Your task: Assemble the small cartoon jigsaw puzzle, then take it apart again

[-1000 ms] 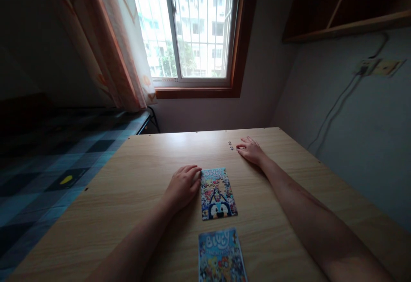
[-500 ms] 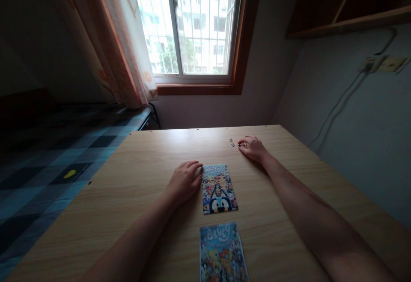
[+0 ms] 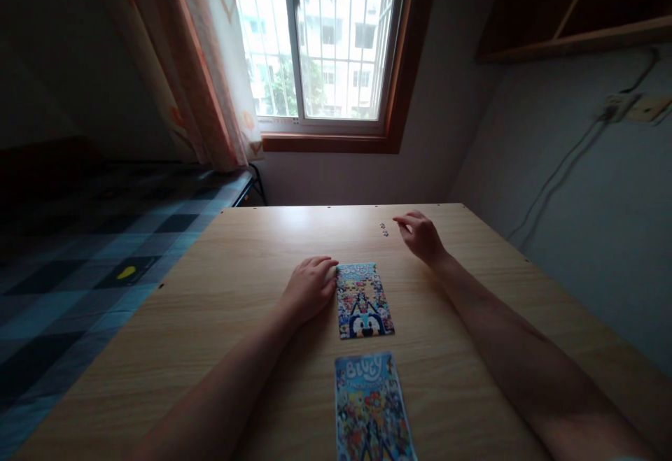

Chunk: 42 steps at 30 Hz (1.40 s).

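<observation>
The puzzle (image 3: 365, 310) is laid just right of the left hand (image 3: 309, 287), whose loosely spread fingers are rested at its edge, ungripped. The right hand (image 3: 418, 234) is drawn into a pinch; whether anything is held cannot be told. Loose pieces (image 3: 385, 233) are set just left of it.

Left-hand grip (image 3: 311, 286) is resting on wood-grain counter (image 3: 236, 272), fingertips touching or just beside upper left edge of puzzle (image 3: 366, 314). Puzzle is lying flat, gap showing in upper half. "Bluey" picture sheet (image 3: 370, 405) is lying nearer the person. Right-hand grip (image 3: 421, 235) is staying bunched just right of loose pieces (image 3: 385, 233); any held piece too small to tell. Window (image 3: 344, 41) is facing; checked bed (image 3: 52, 258) is standing left.
</observation>
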{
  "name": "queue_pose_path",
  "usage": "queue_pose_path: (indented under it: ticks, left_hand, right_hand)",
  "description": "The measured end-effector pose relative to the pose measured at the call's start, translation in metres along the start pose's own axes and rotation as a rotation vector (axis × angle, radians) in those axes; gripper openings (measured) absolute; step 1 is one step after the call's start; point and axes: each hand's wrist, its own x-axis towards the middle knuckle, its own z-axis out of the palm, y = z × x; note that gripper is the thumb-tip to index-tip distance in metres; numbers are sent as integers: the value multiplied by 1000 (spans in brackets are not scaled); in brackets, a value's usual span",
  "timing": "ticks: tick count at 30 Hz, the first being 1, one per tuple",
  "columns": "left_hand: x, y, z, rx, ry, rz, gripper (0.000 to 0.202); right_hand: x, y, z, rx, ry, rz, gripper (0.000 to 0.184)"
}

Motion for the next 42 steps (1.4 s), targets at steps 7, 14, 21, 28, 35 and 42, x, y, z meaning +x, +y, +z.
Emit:
queue_pose_path:
  ticks: [7,14,21,28,35,42]
  left_hand:
    - [0,5,-1,-40,104,68,29]
    - [-1,14,-7,-79,130,243,17]
    - [-3,13,-8,-73,162,216,15]
    - [-2,11,-9,-117,185,200,12]
    - [-4,20,-12,-92,141,265,15]
    - [-5,26,-14,-74,88,318,18]
  right_hand:
    - [4,-59,-16,717,-253,171,43]
    - [-53,-93,-2,967,-553,341,29]
    - [-84,-98,21,966,-360,268,29]
    - [-90,-96,19,869,-255,220,30]
    - [-89,-94,19,846,-286,244,33]
    - [-89,-98,18,933,-361,277,42]
